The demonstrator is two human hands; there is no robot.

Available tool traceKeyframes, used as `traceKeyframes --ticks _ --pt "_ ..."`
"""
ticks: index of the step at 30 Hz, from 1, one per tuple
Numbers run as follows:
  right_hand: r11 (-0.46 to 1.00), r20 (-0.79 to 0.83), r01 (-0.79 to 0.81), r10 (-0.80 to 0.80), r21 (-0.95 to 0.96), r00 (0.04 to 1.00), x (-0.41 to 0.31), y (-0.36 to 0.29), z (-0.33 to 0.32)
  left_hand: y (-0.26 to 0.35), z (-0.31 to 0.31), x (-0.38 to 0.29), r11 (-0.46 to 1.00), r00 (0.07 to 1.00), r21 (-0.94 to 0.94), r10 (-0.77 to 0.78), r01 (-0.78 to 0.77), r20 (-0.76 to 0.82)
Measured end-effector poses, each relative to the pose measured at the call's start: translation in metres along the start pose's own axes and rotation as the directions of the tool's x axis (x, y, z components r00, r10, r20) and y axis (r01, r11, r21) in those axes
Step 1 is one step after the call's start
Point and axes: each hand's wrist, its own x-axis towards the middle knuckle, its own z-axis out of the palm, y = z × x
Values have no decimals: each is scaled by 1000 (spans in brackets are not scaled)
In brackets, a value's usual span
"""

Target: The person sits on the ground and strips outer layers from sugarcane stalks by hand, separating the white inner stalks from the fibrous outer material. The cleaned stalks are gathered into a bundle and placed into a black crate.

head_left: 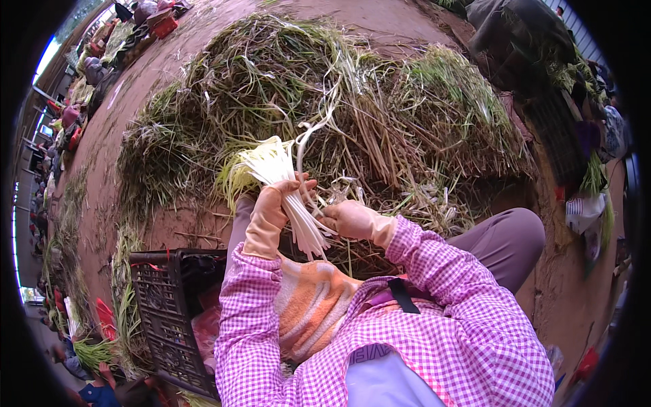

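Note:
My left hand, in a pale rubber glove, is closed around a bundle of white-stemmed, yellow-leaved vegetable stalks. The leaves fan out to the upper left and the white ends point down right. My right hand, gloved too, is just right of the stalk ends and pinches a long pale strand that curves up beside the bundle. Its fingertips are partly hidden. An orange and white towel lies over my lap.
A large heap of discarded leaves and stems spreads in front of me on the reddish floor. A black plastic crate stands at my left, holding plastic bags. Dark crates are at the right. Other people work along the far left and right.

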Motion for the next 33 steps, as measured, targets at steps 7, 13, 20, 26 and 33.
traceKeyframes --ticks 7,13,20,26,33 --pt "581 57 -310 411 753 910 28 69 -15 22 -30 -12 844 871 -263 491 -467 30" --pt "850 -497 -526 470 32 729 93 144 -57 72 -69 -18 504 554 -617 822 -605 128" --pt "712 -349 -664 577 -226 738 122 169 -57 47 -38 10 869 884 -279 453 -409 115" --pt "651 -90 -490 547 -579 832 92 130 -56 45 -24 10 945 962 -220 262 -241 73" --pt "842 -199 -220 355 492 913 39 71 -10 34 -7 10 964 963 121 251 -239 -101"
